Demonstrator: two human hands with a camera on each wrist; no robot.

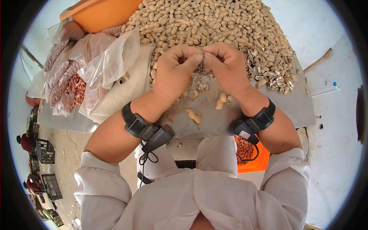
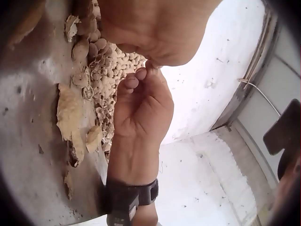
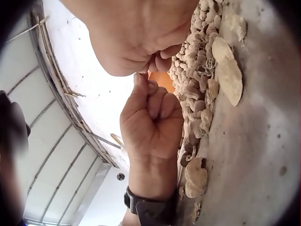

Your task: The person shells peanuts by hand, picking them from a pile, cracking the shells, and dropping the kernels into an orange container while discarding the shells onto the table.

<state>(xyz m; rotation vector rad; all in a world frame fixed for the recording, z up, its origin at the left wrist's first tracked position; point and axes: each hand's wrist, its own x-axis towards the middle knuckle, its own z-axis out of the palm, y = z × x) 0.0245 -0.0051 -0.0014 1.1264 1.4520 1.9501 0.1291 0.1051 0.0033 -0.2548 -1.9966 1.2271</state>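
Observation:
My left hand [image 1: 173, 71] and right hand [image 1: 231, 71] meet at the fingertips over the near edge of a heap of unshelled peanuts [image 1: 207, 23]. Thumbs and forefingers pinch a small peanut [image 1: 202, 54], mostly covered by the fingertips. The other fingers of both hands are curled, and a bit of red shows beneath my left fingers. In the left wrist view my right hand [image 2: 143, 110] has its palm side showing; the right wrist view shows my left hand [image 3: 153, 120] likewise. Whatever lies inside the palms is hidden.
Broken shells [image 1: 274, 76] lie at the heap's right, with loose peanuts [image 1: 193, 115] on the metal table [image 1: 218, 124] nearer me. Plastic bags of red kernels [image 1: 76, 90] stand left, below an orange basin [image 1: 99, 17]. An orange container [image 1: 257, 165] of kernels sits below the table edge.

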